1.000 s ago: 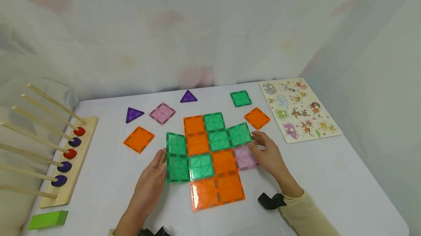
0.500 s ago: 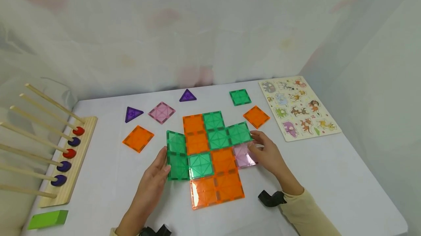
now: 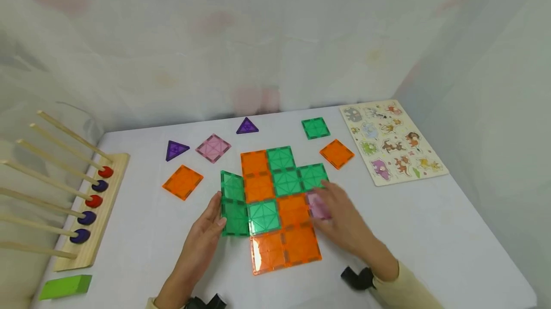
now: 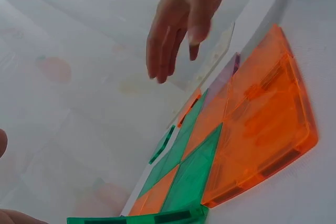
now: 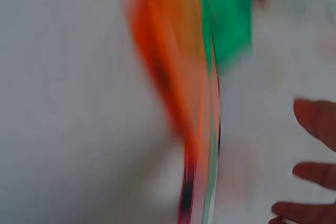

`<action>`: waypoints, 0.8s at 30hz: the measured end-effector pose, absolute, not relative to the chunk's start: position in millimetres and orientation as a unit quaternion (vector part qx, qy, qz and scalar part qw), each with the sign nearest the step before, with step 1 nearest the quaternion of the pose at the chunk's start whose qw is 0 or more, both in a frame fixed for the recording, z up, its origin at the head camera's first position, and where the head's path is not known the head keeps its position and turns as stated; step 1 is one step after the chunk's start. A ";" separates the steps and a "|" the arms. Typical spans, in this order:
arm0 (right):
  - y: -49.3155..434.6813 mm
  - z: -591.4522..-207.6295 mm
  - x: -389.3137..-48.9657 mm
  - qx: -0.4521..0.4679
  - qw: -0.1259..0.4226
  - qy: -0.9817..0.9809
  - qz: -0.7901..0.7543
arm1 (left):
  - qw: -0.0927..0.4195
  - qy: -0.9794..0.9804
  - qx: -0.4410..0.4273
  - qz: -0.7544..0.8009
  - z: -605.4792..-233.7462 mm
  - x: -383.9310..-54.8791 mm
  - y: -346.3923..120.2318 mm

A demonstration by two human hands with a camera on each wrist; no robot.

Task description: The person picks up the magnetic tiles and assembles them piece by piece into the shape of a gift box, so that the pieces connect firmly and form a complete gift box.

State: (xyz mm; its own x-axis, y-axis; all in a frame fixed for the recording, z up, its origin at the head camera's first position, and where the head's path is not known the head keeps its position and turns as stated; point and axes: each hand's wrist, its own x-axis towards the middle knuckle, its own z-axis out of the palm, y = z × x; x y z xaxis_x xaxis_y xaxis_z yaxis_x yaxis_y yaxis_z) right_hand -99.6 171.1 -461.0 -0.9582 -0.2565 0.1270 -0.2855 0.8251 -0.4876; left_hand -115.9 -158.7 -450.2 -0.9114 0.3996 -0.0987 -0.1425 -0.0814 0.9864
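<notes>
In the head view, magnetic tiles are joined into a patch. On its left, two green tiles (image 3: 234,204) are tilted up from the table, and my left hand (image 3: 200,244) rests against their outer edge with extended fingers. My right hand (image 3: 342,220) is above the patch's right side, partly covering a pink tile (image 3: 317,205). Its fingers are spread and hold nothing, as the fingers (image 5: 317,174) in the right wrist view show. Orange tiles (image 3: 301,244) lie flat at the near end, and a green tile (image 3: 313,175) lies just beyond my right fingers.
Loose tiles lie behind: an orange square (image 3: 182,182), a pink square (image 3: 213,148), purple triangles (image 3: 247,126), a green square (image 3: 315,128) and another orange square (image 3: 337,154). A wooden peg stand (image 3: 96,223) and green block (image 3: 65,287) are left, an animal puzzle board (image 3: 393,144) right.
My right hand has let go of the right-side tiles and moved left and nearer, over the pink tile. The two green tiles on the left lean up slightly more against my left hand.
</notes>
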 end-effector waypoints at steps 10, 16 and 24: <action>128.0 -476.0 -79.9 0.335 -0.009 -0.942 0.025 | 0.188 0.664 0.121 0.714 -452.1 -115.7 -155.6; 122.0 -467.2 -89.4 0.384 0.078 -0.920 0.013 | 0.188 0.671 0.140 0.703 -452.0 -116.4 -154.5; 125.4 -442.0 -98.7 0.386 0.170 -0.904 0.071 | 0.190 0.652 0.168 0.715 -460.3 -119.8 -150.8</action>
